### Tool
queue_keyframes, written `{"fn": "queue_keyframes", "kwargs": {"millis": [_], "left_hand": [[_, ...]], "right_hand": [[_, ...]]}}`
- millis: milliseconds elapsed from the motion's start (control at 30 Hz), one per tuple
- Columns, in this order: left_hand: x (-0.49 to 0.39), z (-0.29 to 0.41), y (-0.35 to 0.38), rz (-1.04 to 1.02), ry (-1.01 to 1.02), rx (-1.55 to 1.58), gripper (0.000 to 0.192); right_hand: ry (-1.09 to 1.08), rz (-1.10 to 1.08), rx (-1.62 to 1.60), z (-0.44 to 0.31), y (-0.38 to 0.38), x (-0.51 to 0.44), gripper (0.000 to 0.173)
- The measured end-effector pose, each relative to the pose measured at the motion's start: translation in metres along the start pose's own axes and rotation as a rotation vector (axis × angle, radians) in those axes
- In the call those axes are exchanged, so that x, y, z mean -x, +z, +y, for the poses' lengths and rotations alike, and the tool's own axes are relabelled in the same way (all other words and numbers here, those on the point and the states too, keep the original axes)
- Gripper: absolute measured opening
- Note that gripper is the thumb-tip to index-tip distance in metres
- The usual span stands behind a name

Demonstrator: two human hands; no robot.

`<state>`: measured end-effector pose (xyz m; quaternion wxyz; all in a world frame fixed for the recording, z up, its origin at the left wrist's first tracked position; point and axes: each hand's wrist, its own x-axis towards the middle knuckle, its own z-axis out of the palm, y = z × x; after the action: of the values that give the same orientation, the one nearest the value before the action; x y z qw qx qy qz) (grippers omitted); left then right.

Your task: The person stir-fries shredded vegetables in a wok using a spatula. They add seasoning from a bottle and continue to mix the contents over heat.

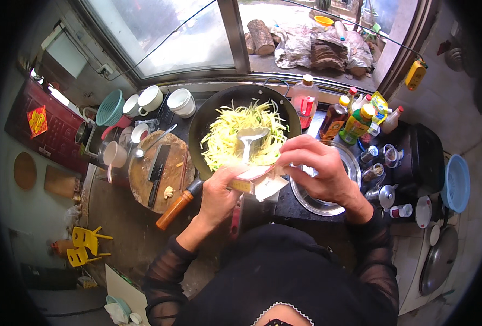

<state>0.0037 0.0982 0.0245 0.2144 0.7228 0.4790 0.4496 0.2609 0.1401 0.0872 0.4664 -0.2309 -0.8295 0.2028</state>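
Observation:
My left hand point(221, 191) holds a small opened carton point(261, 183) in front of the wok. Bent over the carton's right end, my right hand point(320, 167) has its fingertips at the opening; whether they pinch anything cannot be made out. Behind both hands, a black wok point(200, 122) with a wooden handle point(175, 210) holds pale green and yellow shredded vegetables point(224, 134). A metal spatula point(252, 136) lies on the shreds, its lower handle hidden by my left hand and the carton.
Left of the wok, a round wooden chopping board point(139, 179) bears a cleaver point(158, 165) and a ladle point(155, 140). White bowls point(181, 102) stand behind it. Several bottles point(334, 118) stand at the right, near a steel basin point(353, 163). A window point(184, 40) lies beyond.

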Motion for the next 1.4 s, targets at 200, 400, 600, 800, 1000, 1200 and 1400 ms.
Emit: {"fn": "queue_keyframes", "kwargs": {"millis": [200, 400, 600, 800, 1000, 1200, 1400], "left_hand": [[0.005, -0.006, -0.012, -0.035, -0.058, -0.106, 0.026], [0.007, -0.006, -0.018, -0.061, -0.08, -0.058, 0.026], [0.012, 0.002, -0.02, -0.245, -0.32, 0.039, 0.039], [0.014, -0.015, -0.049, -0.21, -0.478, 0.347, 0.022], [-0.067, -0.022, -0.089, 0.172, -0.185, -0.381, 0.023], [-0.077, -0.039, -0.092, 0.211, -0.234, -0.443, 0.028], [-0.037, -0.063, -0.106, 0.094, -0.349, -0.424, 0.026]], "right_hand": [[-0.227, -0.312, 0.467, -0.011, 0.005, -0.026, 0.022], [-0.373, -0.252, 0.565, 0.006, 0.027, -0.029, 0.009], [-0.302, -0.174, 0.582, 0.034, 0.03, -0.029, 0.014], [0.227, -0.025, 0.259, 0.029, 0.022, -0.023, 0.021], [1.196, -0.737, -0.679, 0.028, 0.103, 0.078, 0.056], [1.46, -0.216, -1.629, 0.003, 0.165, 0.081, 0.03], [1.583, 0.171, -1.302, -0.019, 0.1, 0.075, 0.014]]}}
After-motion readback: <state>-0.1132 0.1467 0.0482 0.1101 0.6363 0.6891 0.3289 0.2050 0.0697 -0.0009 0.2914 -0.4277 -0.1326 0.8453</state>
